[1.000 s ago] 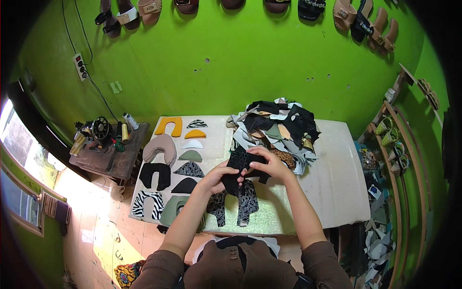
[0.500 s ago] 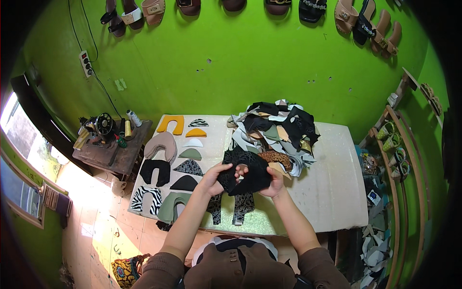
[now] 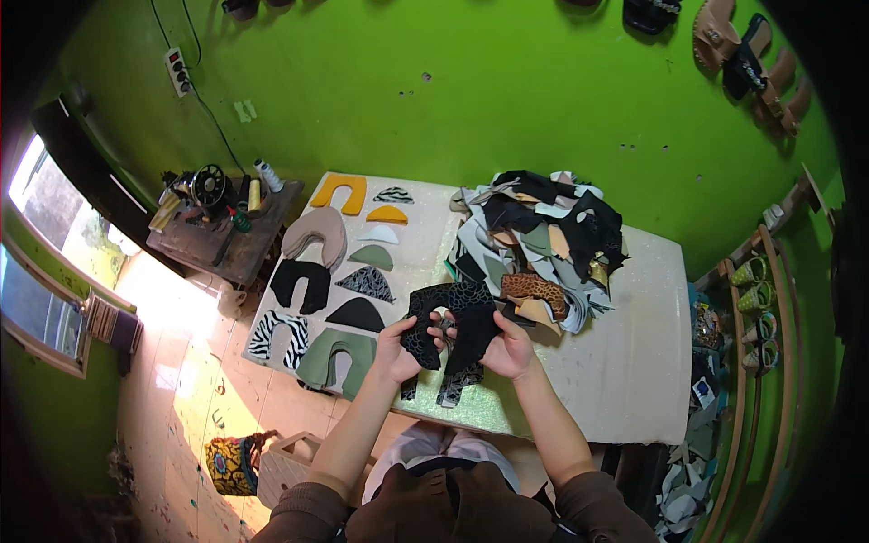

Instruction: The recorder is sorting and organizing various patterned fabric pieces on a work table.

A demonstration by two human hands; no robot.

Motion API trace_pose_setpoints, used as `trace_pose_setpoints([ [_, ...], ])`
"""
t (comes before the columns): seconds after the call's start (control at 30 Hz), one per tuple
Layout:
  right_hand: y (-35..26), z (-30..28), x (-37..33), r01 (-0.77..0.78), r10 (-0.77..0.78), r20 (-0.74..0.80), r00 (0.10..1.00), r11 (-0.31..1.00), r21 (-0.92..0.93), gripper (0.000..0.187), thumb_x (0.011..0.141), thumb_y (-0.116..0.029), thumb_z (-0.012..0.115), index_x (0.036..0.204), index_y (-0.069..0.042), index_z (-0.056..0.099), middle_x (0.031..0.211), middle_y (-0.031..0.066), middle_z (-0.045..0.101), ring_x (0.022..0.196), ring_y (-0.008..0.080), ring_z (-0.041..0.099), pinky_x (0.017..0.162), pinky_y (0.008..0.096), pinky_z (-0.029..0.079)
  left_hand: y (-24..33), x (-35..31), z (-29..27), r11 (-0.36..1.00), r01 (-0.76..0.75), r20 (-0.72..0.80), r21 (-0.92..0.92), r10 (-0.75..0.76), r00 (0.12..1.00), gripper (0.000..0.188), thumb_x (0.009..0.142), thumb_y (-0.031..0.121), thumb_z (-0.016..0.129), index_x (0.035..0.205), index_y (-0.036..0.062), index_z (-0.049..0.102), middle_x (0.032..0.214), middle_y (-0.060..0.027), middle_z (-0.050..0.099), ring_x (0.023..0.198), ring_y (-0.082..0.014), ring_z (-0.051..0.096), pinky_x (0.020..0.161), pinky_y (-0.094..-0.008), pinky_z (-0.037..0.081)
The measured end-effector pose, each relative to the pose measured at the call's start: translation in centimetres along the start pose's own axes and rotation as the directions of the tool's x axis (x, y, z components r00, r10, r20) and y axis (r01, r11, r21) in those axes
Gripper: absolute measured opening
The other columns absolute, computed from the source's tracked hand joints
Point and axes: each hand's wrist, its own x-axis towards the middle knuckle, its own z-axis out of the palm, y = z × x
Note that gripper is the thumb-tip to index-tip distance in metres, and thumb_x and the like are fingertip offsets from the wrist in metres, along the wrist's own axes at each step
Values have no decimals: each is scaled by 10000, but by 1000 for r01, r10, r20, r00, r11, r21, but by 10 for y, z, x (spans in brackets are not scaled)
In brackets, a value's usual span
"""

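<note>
- The left hand [image 3: 396,353] is closed on one side of a black patterned U-shaped piece [image 3: 471,303].
- The right hand [image 3: 510,351] grips its other side.
- The piece is held above the tabletop [image 3: 634,371], partly covering a grey-patterned cutout [image 3: 459,389].
- Beyond it sits a heaped scrap pile [image 3: 520,217].

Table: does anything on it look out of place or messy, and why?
The scrap heap at the back of the table looks messy: its pieces lie jumbled, overlapping at all angles, whereas the cut shapes on the left are set out in rough columns.
</note>
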Motion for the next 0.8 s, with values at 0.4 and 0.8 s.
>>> trace_pose_setpoints([
  [0.4, 76, -32, 54, -212, 221, -315, 923, 975, 64, 385, 855, -34, 476, 1233, 13, 417, 1131, 170, 558, 993, 270, 590, 839, 398, 502, 54, -80, -49, 992, -71, -247, 108, 96, 964, 458, 857, 209, 421, 1227, -62, 408, 1142, -131, 555, 1016, -257, 536, 923, -421, 392],
  [0.8, 152, -25, 219, -124, 139, -330, 934, 990, 67, 354, 849, -49, 502, 1196, -6, 451, 1081, 149, 592, 955, 255, 610, 850, 391, 495, 250, -109, -53, 802, 104, -418, 588, 192, 888, 324, 892, 81, 446, 1204, -4, 428, 1097, -116, 570, 1000, -221, 566, 873, -356, 471],
])
